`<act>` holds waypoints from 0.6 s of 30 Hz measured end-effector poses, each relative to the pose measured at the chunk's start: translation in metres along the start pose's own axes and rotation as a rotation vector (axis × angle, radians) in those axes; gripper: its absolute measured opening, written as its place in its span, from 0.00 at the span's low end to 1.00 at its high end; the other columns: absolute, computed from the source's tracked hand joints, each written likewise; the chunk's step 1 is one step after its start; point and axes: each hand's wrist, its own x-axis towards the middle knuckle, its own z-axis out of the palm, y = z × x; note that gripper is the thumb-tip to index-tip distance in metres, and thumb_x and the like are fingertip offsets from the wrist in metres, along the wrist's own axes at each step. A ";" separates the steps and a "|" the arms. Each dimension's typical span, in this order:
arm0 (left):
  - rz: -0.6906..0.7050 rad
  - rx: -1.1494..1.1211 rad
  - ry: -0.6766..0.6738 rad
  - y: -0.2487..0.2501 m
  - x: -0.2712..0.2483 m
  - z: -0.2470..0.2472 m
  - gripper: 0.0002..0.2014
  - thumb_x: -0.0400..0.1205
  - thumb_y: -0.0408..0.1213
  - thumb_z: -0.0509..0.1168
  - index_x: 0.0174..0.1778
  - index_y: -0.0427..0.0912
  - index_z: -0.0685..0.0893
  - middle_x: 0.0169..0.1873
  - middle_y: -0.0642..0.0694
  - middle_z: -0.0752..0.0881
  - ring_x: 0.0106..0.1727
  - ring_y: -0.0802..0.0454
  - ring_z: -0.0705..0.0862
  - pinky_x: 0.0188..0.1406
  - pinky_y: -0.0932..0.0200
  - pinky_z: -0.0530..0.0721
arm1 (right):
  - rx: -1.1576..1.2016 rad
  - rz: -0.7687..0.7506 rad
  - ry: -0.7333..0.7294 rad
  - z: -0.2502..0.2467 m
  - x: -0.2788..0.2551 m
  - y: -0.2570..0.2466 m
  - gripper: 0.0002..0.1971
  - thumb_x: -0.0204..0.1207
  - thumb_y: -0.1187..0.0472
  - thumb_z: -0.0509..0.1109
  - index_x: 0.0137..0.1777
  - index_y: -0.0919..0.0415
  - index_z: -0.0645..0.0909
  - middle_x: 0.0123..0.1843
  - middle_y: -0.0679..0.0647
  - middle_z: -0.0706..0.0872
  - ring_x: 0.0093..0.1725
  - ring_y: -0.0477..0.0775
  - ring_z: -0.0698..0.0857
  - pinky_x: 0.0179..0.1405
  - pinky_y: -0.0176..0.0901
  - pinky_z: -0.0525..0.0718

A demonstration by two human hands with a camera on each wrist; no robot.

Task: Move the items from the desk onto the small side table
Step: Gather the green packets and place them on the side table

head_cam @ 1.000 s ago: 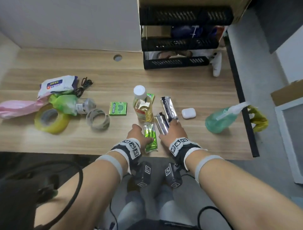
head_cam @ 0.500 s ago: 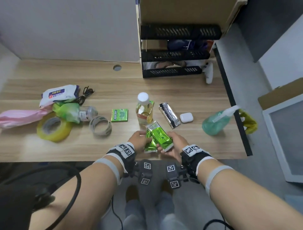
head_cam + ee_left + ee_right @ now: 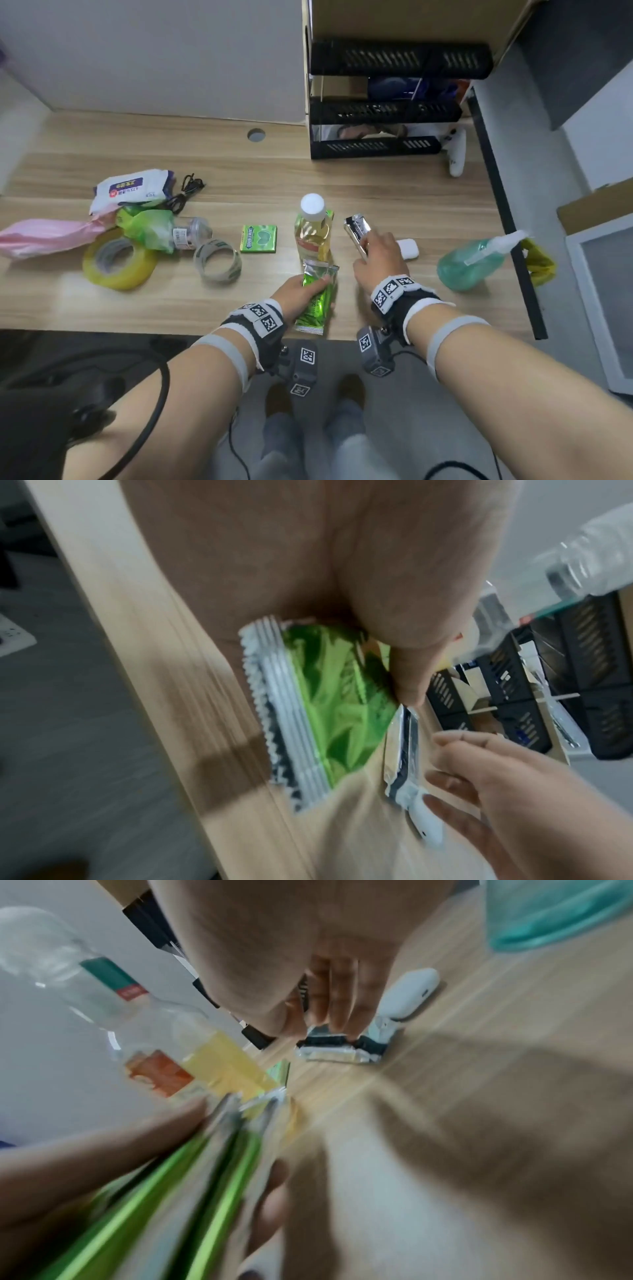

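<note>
My left hand (image 3: 298, 294) grips two stacked green snack packets (image 3: 317, 301) at the desk's (image 3: 137, 308) front edge; the thumb (image 3: 411, 669) lies across them (image 3: 325, 710). My right hand (image 3: 376, 253) reaches forward with straight fingers (image 3: 339, 999) laid over a silver foil packet (image 3: 356, 224) that lies flat on the desk. The hand covers the packet's near end (image 3: 339, 1047). A white earbud case (image 3: 407, 248) lies just right of that hand. A bottle of yellow liquid (image 3: 313, 233) stands upright just beyond the green packets.
A teal spray bottle (image 3: 472, 263) lies near the desk's right edge. A green gum pack (image 3: 258, 238), two tape rolls (image 3: 116, 260), a wipes pack (image 3: 132, 188), a pink bag (image 3: 44, 236) and a cable lie to the left. A black drawer organizer (image 3: 383, 113) stands at the back.
My right hand let go of a green packet, which now sits stacked in my left hand, and moved forward onto the silver packet. The left hand lowered to the desk edge.
</note>
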 end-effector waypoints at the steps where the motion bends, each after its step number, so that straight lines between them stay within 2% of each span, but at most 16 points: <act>1: -0.012 0.026 0.013 0.000 0.000 -0.005 0.15 0.84 0.44 0.68 0.55 0.34 0.83 0.45 0.33 0.90 0.46 0.36 0.89 0.59 0.34 0.87 | -0.098 -0.014 0.005 -0.001 0.011 0.002 0.21 0.71 0.64 0.67 0.65 0.56 0.73 0.63 0.59 0.74 0.64 0.62 0.75 0.49 0.50 0.80; 3: -0.039 0.033 0.034 -0.002 0.001 -0.018 0.13 0.83 0.44 0.69 0.52 0.36 0.84 0.41 0.38 0.90 0.43 0.40 0.89 0.55 0.41 0.88 | -0.262 -0.010 -0.075 0.002 0.028 0.005 0.31 0.70 0.63 0.70 0.74 0.55 0.66 0.69 0.61 0.69 0.69 0.63 0.70 0.49 0.50 0.77; 5: -0.070 -0.044 0.067 -0.005 0.001 -0.030 0.13 0.83 0.41 0.69 0.52 0.33 0.83 0.39 0.37 0.89 0.41 0.40 0.88 0.52 0.43 0.88 | -0.342 0.021 -0.152 0.008 0.039 0.007 0.36 0.70 0.59 0.72 0.77 0.53 0.61 0.70 0.61 0.69 0.69 0.64 0.71 0.52 0.52 0.77; 7: -0.081 -0.143 0.116 -0.010 0.001 -0.042 0.14 0.83 0.38 0.68 0.58 0.31 0.81 0.42 0.35 0.88 0.43 0.38 0.87 0.56 0.39 0.86 | -0.358 0.040 -0.176 0.017 0.041 0.010 0.38 0.71 0.57 0.74 0.78 0.53 0.59 0.69 0.61 0.70 0.68 0.64 0.73 0.53 0.54 0.78; 9: -0.061 -0.227 0.154 -0.013 0.000 -0.049 0.12 0.85 0.36 0.66 0.60 0.32 0.79 0.42 0.35 0.86 0.43 0.38 0.87 0.56 0.40 0.86 | -0.326 0.048 -0.155 0.024 0.036 0.012 0.36 0.71 0.58 0.73 0.76 0.55 0.60 0.68 0.62 0.71 0.66 0.65 0.74 0.51 0.54 0.79; 11: -0.037 -0.244 0.180 -0.013 0.000 -0.053 0.11 0.86 0.37 0.65 0.60 0.34 0.78 0.42 0.35 0.86 0.43 0.38 0.88 0.59 0.37 0.85 | -0.201 0.097 -0.130 0.025 0.028 0.010 0.32 0.70 0.57 0.71 0.73 0.57 0.63 0.63 0.61 0.74 0.62 0.65 0.77 0.49 0.53 0.81; 13: -0.009 -0.239 0.196 -0.012 -0.002 -0.056 0.11 0.87 0.40 0.64 0.59 0.35 0.78 0.41 0.34 0.85 0.43 0.38 0.87 0.64 0.31 0.82 | -0.011 0.191 -0.130 0.022 0.019 0.004 0.23 0.73 0.51 0.67 0.65 0.58 0.68 0.55 0.60 0.79 0.53 0.65 0.82 0.46 0.51 0.82; 16: 0.030 -0.245 0.193 -0.008 -0.005 -0.063 0.11 0.87 0.42 0.64 0.53 0.36 0.78 0.39 0.33 0.85 0.44 0.35 0.86 0.66 0.21 0.78 | 0.157 0.273 -0.205 0.017 0.007 -0.005 0.16 0.76 0.47 0.60 0.50 0.61 0.77 0.43 0.60 0.85 0.41 0.62 0.82 0.39 0.45 0.76; 18: 0.040 -0.233 0.174 -0.002 -0.009 -0.067 0.12 0.85 0.43 0.66 0.54 0.37 0.78 0.40 0.34 0.85 0.46 0.34 0.86 0.66 0.21 0.78 | 0.369 0.334 -0.324 0.009 -0.003 -0.012 0.14 0.75 0.51 0.59 0.45 0.62 0.78 0.36 0.59 0.88 0.34 0.60 0.82 0.32 0.43 0.76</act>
